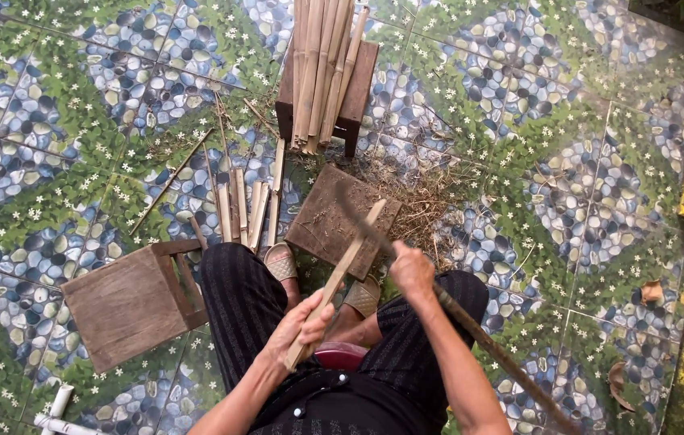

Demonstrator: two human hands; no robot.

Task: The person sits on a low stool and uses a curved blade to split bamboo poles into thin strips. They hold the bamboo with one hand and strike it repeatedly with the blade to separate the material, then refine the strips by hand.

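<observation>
Bamboo poles (322,68) lie on a stool (355,89) at upper centre; split strips (245,209) on the floor left of the wooden block (330,225) — an overturned stool (132,302) lower left.

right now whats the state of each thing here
left hand: gripping the bamboo strip
bamboo strip: tilted, top end on the wooden block
right hand: gripping the long blade
long blade: against the strip
wooden block: flat on floor
bamboo bundle: lying across dark stool
wooden stool: tipped over
</observation>
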